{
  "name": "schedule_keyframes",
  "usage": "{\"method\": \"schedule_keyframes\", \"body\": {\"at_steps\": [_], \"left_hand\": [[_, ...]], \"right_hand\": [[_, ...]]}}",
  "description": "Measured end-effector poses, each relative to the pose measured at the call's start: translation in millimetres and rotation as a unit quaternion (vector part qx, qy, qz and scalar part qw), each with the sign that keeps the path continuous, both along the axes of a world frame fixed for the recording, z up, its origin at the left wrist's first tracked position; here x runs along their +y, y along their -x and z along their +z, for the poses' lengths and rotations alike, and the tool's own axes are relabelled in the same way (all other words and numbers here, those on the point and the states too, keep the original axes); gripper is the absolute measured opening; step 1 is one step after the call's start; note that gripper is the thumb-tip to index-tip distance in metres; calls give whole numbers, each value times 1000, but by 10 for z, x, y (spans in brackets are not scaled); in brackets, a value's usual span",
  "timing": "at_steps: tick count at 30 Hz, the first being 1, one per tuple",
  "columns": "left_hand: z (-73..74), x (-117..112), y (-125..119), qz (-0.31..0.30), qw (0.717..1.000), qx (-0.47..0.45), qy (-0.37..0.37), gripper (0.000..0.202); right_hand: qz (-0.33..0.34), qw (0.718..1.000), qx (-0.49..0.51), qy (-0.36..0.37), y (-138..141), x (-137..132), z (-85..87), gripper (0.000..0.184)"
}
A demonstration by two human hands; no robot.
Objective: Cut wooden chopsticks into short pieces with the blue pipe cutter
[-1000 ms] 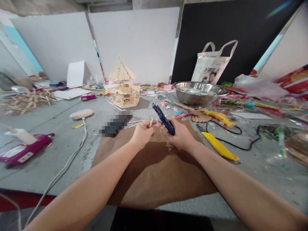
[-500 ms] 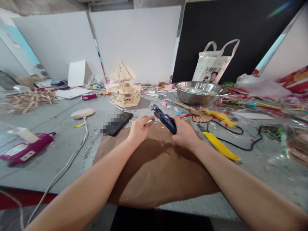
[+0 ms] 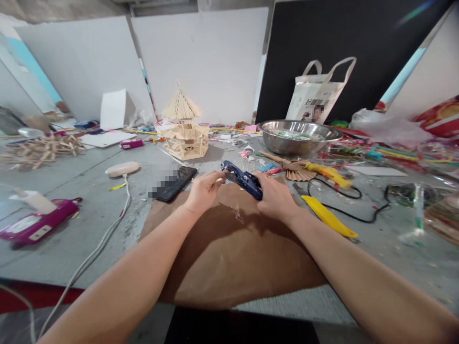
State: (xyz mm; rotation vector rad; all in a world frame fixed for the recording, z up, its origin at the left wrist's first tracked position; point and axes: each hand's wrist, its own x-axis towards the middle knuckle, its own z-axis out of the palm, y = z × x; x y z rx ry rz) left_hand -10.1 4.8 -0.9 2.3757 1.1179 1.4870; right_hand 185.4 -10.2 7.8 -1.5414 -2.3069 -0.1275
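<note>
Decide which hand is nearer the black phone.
Left. The left hand, pinching a stick, lies just right of the phone; the right hand, gripping blue cutters, is farther right.

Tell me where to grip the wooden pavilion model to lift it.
Grip the wooden pavilion model by its wide railed base, closing in from left and right. The pointed stick roof sits on thin posts and looks fragile; the base is the broadest, likely sturdiest part.
</note>
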Motion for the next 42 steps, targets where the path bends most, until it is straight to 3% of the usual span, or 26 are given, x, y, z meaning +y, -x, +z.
{"method": "schedule_keyframes", "body": {"at_steps": [24,34,42], "left_hand": [[10,7,26,26,997,49,-51,22],[6,1,13,26,999,38,-13,23],[-22,17,-7,28,998,18,44,28]], "right_hand": [[-31,997,-63,13,18,-14,100,35],[-49,995,-72,38,45,6,67,28],[-73,997,-13,27,-38,73,33,41]]}}
